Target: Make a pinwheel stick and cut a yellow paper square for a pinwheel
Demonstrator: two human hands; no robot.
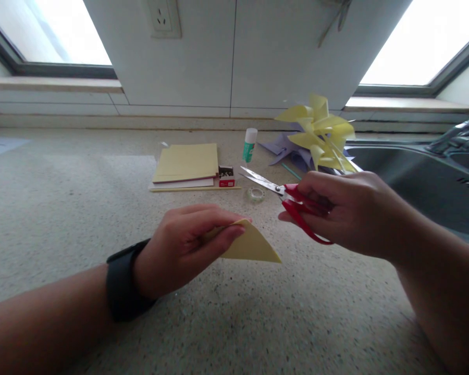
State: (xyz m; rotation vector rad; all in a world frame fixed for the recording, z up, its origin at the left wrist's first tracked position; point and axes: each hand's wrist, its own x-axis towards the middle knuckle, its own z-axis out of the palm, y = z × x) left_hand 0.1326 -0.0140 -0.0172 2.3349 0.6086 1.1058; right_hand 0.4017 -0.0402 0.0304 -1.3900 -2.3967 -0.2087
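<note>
No brand name or writing can be read anywhere: the glue stick (249, 145) shows a green label under a white cap and the small red box (226, 177) has a pale strip along its front, but the print on both is too small and blurred to make out. The left hand (183, 246), with one dark wristband (122, 281) behind it, pinches one folded yellow paper triangle (250, 245) between thumb and fingers, held just above the speckled countertop (62, 208) near its middle, the point of the paper reaching toward the right. The right hand (346, 211) is closed around the red handles of one pair of scissors (283, 194), whose metal blades stand slightly parted and point left toward the far edge, just apart from the triangle. Farther back, near the wall edge, lie one stack of yellow paper (186, 162) on white sheets, one thin yellow stick (195, 189) along the stack's near side, the box touching the stack's right corner, and one clear roll of tape (255, 194) near the scissor tips. One yellow paper pinwheel (320, 130) stands behind the right hand over some purple paper (285, 148), beside the sink (414, 177) at the right edge. One wall socket (164, 18) sits between two windows.
</note>
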